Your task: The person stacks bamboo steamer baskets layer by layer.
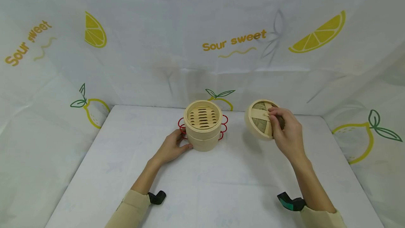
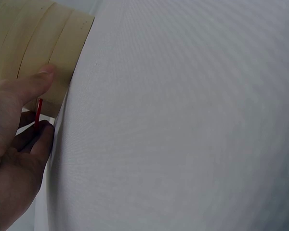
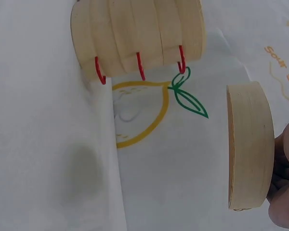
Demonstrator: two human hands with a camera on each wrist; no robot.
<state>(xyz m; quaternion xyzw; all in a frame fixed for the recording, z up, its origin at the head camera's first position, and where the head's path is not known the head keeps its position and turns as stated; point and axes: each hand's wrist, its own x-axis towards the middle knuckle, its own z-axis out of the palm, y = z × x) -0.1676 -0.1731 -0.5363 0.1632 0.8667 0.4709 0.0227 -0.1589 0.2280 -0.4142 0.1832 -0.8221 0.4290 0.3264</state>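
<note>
Bench (image 1: 202,185): draped in white cloth, with a printed lemon backdrop (image 1: 240,41) on the far and side walls. Bamboo steamer (image 1: 203,125): two stacked tiers, uncovered, slatted floor visible inside, standing near the far centre of the bench on a red wire trivet (image 1: 224,124) whose loops show at both sides. Steamer lid (image 1: 261,119): off the steamer, well to its right, raised clear of the bench and tilted so its woven underside and cross strip face the camera; the right wrist view shows it edge-on, apart from the steamer. Right hand (image 1: 286,133): grip closed on the lid, fingers curled over the top face from behind, thumb across the underside. Left hand (image 1: 172,147): thumb pressed flat on the lower tier's wall, fingers beside a red wire loop (image 2: 38,111); I cannot tell whether they pinch it. Handling assessment: the lid is judged light, stiff and dry, not slippery, though its thin bamboo rim and weave could crack under a hard squeeze; best held across the rim band. The steamer tiers appear loosely stacked and likely to slide, so steady them at the lower wall.
</note>
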